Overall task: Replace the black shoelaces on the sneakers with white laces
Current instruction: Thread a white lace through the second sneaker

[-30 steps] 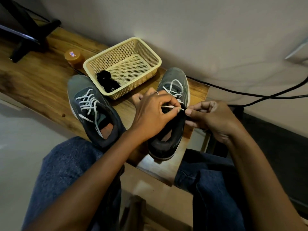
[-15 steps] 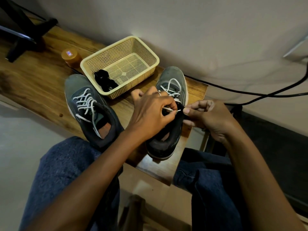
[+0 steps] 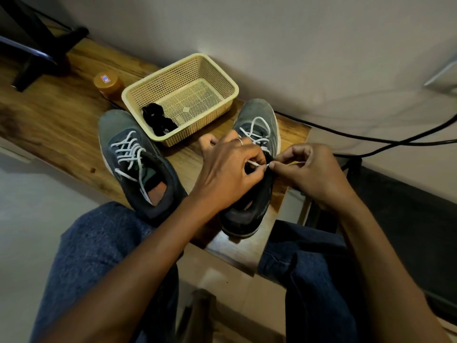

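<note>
My left hand (image 3: 230,174) and right hand (image 3: 309,174) each pinch an end of the white lace (image 3: 256,165) over the right sneaker (image 3: 257,125); left of it sits the laced left sneaker (image 3: 133,159); beyond, the black laces (image 3: 158,120) lie in the cream basket (image 3: 222,80) on the wooden bench (image 3: 49,125).

Grey sneakers (image 3: 138,159), white laces (image 3: 127,151). Beyond the fingers (image 3: 257,158): cream perforated basket (image 3: 222,95) holding black laces (image 3: 158,120) (bundled). Amber jar (image 3: 108,82). Blue jeans (image 3: 99,243); warm brown wood-grain table (image 3: 49,120).
</note>
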### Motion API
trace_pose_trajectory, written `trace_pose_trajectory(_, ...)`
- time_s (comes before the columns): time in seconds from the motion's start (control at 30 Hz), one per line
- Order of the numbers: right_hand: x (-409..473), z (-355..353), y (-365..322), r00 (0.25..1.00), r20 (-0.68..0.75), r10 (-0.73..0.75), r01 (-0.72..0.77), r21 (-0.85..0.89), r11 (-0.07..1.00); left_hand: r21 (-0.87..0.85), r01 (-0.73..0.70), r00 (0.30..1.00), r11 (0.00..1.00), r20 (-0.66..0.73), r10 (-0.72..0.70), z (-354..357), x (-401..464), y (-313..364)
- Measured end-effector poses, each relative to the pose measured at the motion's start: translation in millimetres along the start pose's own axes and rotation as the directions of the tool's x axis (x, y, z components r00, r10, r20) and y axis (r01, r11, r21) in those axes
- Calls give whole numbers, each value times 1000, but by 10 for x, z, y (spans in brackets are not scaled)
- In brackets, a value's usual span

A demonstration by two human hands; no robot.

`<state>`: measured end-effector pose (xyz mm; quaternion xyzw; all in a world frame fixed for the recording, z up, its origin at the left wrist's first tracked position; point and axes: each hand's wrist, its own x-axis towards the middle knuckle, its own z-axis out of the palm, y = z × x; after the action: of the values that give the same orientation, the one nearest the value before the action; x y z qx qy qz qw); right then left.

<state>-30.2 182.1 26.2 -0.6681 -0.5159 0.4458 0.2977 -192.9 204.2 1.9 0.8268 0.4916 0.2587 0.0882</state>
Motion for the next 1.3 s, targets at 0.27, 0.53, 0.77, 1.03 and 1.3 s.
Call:
trace_pose_trajectory(0.27,-18,50,-9,993,-19,-118,112,-195,974,12,-23,1000,1000,-14,23,1,-4,1)
trace_pose_trajectory(0.53,-38,164,-29,990,-136,-46,28,-133,991,-14,-36,999,999,-34,35,-3,32,-15)
trace_pose_trajectory(0.77,-49,156,-22,985,-118,130,-97,247,964,-12,-8,998,1000,-54,7,49,-19,28)
trace_pose_trajectory(1.03,-30,100,38,996,-53,-78,77,-11,997,-21,5,998,1000,-64,-6,47,-23,20)
trace_pose_trajectory(1.3,-27,71,59,995,-10,-99,99,60,993,-3,48,998,999,-33,-48,32,-17,-2)
